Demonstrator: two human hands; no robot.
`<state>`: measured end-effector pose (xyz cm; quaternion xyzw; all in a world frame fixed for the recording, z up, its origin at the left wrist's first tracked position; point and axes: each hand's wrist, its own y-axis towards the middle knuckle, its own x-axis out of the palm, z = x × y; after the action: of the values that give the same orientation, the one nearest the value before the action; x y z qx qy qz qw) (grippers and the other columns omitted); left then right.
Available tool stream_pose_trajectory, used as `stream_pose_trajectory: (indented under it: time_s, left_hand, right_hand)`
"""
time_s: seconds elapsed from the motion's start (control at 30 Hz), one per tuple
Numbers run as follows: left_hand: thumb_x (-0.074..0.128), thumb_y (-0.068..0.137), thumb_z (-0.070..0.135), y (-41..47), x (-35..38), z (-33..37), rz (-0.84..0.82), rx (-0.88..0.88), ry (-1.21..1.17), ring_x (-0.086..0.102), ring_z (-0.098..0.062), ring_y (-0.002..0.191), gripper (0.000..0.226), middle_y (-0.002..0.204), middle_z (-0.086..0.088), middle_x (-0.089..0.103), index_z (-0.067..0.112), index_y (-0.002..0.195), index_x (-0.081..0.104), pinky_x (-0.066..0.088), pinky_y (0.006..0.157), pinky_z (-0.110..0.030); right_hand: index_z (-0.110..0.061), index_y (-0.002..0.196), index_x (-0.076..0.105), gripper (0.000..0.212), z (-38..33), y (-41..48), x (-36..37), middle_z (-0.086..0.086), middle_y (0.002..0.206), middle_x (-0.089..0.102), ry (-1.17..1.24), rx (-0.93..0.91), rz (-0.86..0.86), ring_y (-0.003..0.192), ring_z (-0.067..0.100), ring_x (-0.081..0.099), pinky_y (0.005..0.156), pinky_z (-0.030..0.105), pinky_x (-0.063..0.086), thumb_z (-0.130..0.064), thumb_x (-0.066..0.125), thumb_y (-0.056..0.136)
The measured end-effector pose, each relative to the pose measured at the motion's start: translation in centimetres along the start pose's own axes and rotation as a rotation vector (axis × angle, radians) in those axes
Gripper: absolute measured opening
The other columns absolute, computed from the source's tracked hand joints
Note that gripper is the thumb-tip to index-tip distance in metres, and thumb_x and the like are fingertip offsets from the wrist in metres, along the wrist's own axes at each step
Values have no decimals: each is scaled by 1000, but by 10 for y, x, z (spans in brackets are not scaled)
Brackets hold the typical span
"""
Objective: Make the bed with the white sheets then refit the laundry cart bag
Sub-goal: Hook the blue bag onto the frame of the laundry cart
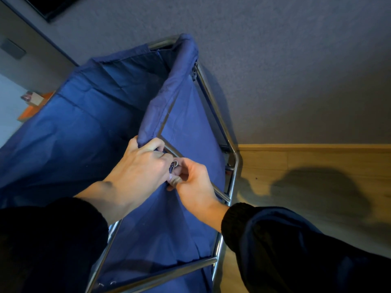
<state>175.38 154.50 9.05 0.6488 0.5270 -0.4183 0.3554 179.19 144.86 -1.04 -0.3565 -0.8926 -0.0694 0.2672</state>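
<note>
Bag (84, 134): thin blue cloth, judged soft, light and rather slippery. Hangs in the steel frame (232, 176), spreading ahead of and below both hands. Best taken at the rolled hem (167, 98), not the loose panel.
Left hand (141, 166): curled round the hem's near end.
Right hand (194, 182): against the left, fingers pinching a small metal clip (174, 164) between them.

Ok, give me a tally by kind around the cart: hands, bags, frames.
hands: 2 (left hand, right hand)
blue bag: 1
metal cart frame: 1
total: 4
</note>
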Motion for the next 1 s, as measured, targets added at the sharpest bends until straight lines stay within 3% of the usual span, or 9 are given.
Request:
stream_pose_trajectory:
  time_s: [0.13,0.3,0.47,0.57,0.7,0.9,1.0]
  left_hand:
    - [62,64,13,1,-2,2,-29,-3,19,56,-20,77,17,51,5,45,15,52,50,42,60,-39]
    - [86,53,6,5,-10,6,-117,3,64,61,-23,70,36,50,5,43,12,49,51,42,58,-37]
    - [88,49,6,7,-16,9,-157,-5,37,59,-22,66,39,51,5,42,12,47,50,41,57,-37]
    - [77,62,7,6,-15,8,-113,-25,31,60,-22,67,30,51,5,43,12,49,50,40,58,-37]
    - [39,75,21,3,-10,6,-110,-59,5,60,-20,70,27,50,4,43,13,52,50,39,61,-36]
    - [37,79,29,2,-5,2,-20,-76,-10,47,-13,77,37,52,2,47,11,53,55,34,65,-33]
    - [37,80,24,1,-5,3,-28,-71,1,57,-16,71,34,53,2,47,12,55,58,40,64,-35]
  right_hand:
    - [-19,94,61,24,1,1,0,-7,60,55,14,2,3,58,13,57,70,28,54,5,58,90]
    - [-20,94,61,27,3,2,0,-3,62,56,31,3,1,59,14,58,74,33,54,7,56,91]
    - [-17,98,61,25,3,3,-1,3,67,53,37,-3,-8,60,16,57,77,38,53,6,55,92]
    - [-19,96,63,24,5,6,-2,5,67,53,36,0,-25,58,15,57,78,39,53,4,59,90]
    - [-26,86,67,25,8,9,-3,8,66,57,51,-13,-44,57,16,57,82,45,52,-1,65,87]
    - [-29,80,70,28,7,17,-8,-5,58,55,41,-57,-98,64,17,52,74,35,51,-1,71,81]
    - [-25,78,72,38,5,19,-10,2,69,57,65,-64,-131,78,17,53,83,32,56,12,68,77]
